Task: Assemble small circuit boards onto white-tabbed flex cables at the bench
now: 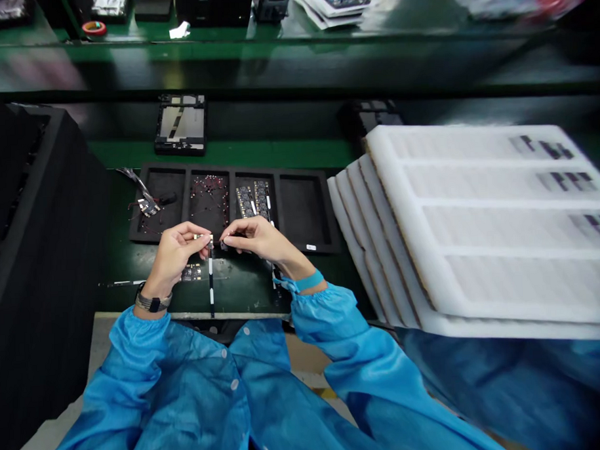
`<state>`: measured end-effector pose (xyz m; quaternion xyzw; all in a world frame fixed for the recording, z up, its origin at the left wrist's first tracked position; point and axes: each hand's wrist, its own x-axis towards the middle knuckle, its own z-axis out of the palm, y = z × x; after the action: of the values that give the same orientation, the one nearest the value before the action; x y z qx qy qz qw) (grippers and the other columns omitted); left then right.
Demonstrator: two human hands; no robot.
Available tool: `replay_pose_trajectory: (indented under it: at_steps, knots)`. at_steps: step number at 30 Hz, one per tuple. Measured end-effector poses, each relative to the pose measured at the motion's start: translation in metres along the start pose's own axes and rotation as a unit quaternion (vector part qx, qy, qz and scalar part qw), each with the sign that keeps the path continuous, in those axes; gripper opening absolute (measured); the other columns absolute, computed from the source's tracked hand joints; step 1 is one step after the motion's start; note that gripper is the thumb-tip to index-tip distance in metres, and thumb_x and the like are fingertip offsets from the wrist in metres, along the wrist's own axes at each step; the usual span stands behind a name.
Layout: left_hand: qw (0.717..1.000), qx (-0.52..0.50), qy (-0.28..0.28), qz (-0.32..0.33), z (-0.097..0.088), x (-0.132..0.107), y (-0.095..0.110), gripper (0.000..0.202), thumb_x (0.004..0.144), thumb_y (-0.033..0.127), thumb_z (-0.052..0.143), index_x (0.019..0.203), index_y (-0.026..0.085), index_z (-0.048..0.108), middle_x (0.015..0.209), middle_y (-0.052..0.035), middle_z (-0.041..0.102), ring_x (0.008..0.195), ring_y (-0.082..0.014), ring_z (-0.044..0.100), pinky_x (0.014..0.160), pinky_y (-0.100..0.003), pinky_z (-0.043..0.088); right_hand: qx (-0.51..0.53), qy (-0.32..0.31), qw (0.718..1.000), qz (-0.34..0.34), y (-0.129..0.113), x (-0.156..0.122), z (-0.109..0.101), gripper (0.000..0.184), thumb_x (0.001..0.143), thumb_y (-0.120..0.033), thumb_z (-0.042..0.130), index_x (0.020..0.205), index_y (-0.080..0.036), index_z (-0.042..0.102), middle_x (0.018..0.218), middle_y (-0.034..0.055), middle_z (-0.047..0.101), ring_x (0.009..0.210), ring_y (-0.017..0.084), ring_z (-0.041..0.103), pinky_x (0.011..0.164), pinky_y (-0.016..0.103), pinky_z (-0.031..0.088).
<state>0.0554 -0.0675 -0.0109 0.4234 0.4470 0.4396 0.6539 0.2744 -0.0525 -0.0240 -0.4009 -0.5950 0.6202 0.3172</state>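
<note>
A person in a blue smock sits or stands at a dark green bench (248, 286), seen from the head camera, with both bare hands close together at the centre. The left hand (185, 245) pinches the upper end of a narrow black-and-white strip (211, 274) between thumb and fingertips; the strip hangs or lies straight down toward the bench's near edge. Just beside it, the right hand (254, 236) has thumb and forefinger pressed together on a small dark piece (224, 245), too tiny to identify. Whether that piece touches the strip cannot be told.

The step in hand appears to be fine work at the strip's upper end. The next move seems to call for a steady left pinch and small, precise right fingertip motion.

Behind the hands is a black compartmented tray (330, 217): wires and a small board (148, 205) at left, tiny red-wired parts (207, 189) next, then circuit boards (245, 202). White foam trays (478, 242) are stacked to the right.
</note>
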Motion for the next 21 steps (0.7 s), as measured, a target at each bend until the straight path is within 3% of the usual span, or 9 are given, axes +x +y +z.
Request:
replay_pose_trajectory:
  at_steps: [5,8,11,15,21]
  knots:
    - [0.999,-0.023,0.024,-0.005,-0.015,-0.015,0.009,0.035,0.064,0.034,0.097,0.079,0.014,0.073,0.068,-0.0042,0.073,0.059,-0.0143,0.066,0.055,-0.024,0.050,-0.118,0.060,0.989,-0.058,-0.013,0.001,-0.005,0.029,0.086,-0.046,0.080,0.086,-0.017,0.078,0.081,0.0046,0.074,0.074,0.018,0.063,0.072,0.033,0.050]
    - [0.997,-0.051,0.056,0.007,-0.031,-0.029,0.017,0.032,0.065,0.031,0.096,0.081,0.014,0.073,0.070,-0.0050,0.074,0.061,-0.0147,0.067,0.055,-0.024,0.050,-0.215,0.086,0.968,-0.097,-0.023,0.018,-0.011,0.018,0.087,-0.036,0.078,0.085,-0.019,0.077,0.084,0.0048,0.075,0.078,0.020,0.065,0.077,0.035,0.051]
    - [0.992,-0.077,0.096,0.028,-0.049,-0.044,0.023,0.033,0.066,0.026,0.095,0.090,0.014,0.076,0.075,-0.0062,0.076,0.066,-0.0154,0.069,0.057,-0.023,0.051,-0.334,0.054,0.934,-0.115,-0.022,0.053,-0.009,0.005,0.087,-0.023,0.077,0.091,-0.020,0.079,0.093,0.0058,0.076,0.085,0.022,0.067,0.082,0.036,0.050]
    - [0.985,-0.099,0.137,0.041,-0.067,-0.064,0.025,0.038,0.067,0.023,0.094,0.101,0.014,0.080,0.084,-0.0074,0.078,0.071,-0.0141,0.069,0.062,-0.022,0.053,-0.462,0.024,0.885,-0.060,-0.012,0.100,0.005,0.008,0.088,-0.017,0.079,0.096,-0.019,0.080,0.103,0.0085,0.074,0.093,0.024,0.066,0.081,0.034,0.046]
    - [0.973,-0.132,0.182,0.051,-0.083,-0.084,0.019,0.033,0.067,0.018,0.093,0.098,0.016,0.081,0.090,-0.0080,0.078,0.079,-0.0154,0.070,0.066,-0.022,0.055,-0.514,-0.018,0.857,-0.030,-0.005,0.117,0.017,0.005,0.095,-0.016,0.071,0.093,-0.017,0.076,0.114,0.0113,0.072,0.099,0.025,0.065,0.080,0.032,0.044]
